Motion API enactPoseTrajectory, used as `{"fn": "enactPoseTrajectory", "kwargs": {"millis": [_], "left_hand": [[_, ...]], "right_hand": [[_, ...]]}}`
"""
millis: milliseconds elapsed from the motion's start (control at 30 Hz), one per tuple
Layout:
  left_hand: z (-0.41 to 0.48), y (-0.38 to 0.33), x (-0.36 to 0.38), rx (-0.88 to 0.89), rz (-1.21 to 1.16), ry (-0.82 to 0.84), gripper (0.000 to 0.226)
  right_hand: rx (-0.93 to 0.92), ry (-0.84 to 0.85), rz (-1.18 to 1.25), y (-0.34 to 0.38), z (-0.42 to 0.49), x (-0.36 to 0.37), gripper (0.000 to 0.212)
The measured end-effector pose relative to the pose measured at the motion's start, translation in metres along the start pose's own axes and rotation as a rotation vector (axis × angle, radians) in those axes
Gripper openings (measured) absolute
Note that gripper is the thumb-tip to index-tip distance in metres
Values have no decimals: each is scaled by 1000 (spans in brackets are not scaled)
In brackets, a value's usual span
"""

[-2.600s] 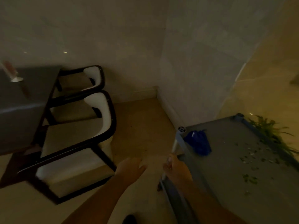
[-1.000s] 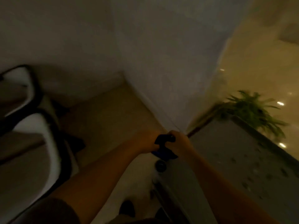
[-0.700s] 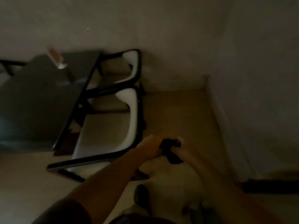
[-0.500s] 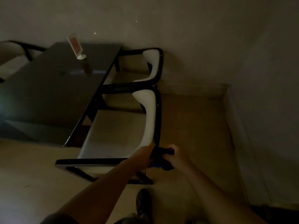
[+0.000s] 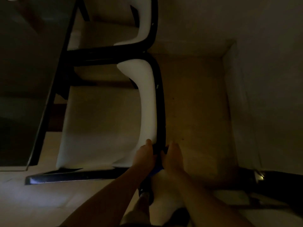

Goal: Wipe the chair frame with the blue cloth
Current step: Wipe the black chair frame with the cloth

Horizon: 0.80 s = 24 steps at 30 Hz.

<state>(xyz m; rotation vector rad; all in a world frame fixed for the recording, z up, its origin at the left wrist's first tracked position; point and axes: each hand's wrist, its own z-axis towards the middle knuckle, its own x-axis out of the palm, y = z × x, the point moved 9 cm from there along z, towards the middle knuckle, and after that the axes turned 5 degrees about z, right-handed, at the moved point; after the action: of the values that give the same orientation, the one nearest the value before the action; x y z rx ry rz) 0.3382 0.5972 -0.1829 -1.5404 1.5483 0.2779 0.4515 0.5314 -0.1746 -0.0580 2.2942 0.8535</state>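
The crumpled blue cloth (image 5: 157, 168) sits bunched against the curved black chair frame (image 5: 161, 104), at the near end of the back rail, squeezed between both hands. The left hand (image 5: 144, 155) has its grip clamped on the cloth from the seat side, thumb lying on the edge of the white padded backrest (image 5: 146, 99). The right hand (image 5: 172, 158) has its grip clamped on the cloth from the outer side. Inside the frame lies a cream seat cushion (image 5: 101, 122). A second chair of the same kind (image 5: 147, 22) stands just beyond, both tucked beside a dark desk (image 5: 24, 63). A beige floor (image 5: 196, 104) runs to the pale wall (image 5: 270, 79).
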Motion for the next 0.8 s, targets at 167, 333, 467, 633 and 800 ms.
{"fn": "enactPoseTrajectory", "kwargs": {"millis": [167,333,467,633,800], "left_hand": [[10,-3,-9,-56,-36,-11,14],[36,-13,-20,-14,-69,-29,19],[72,-22,-41,-8,-82,-119,32],[124,-33,-70,-50,-125,-232,33],[193,-50,-116,-24,-68,-384,38]], "right_hand": [[-78,-88,-46,18,13,-4,24],[-73,-137,-16,26,37,-15,21],[-107,-179,-4,45,70,-25,16],[-195,-184,-11,83,128,-38,23],[-246,-144,-9,128,200,-51,27]]}}
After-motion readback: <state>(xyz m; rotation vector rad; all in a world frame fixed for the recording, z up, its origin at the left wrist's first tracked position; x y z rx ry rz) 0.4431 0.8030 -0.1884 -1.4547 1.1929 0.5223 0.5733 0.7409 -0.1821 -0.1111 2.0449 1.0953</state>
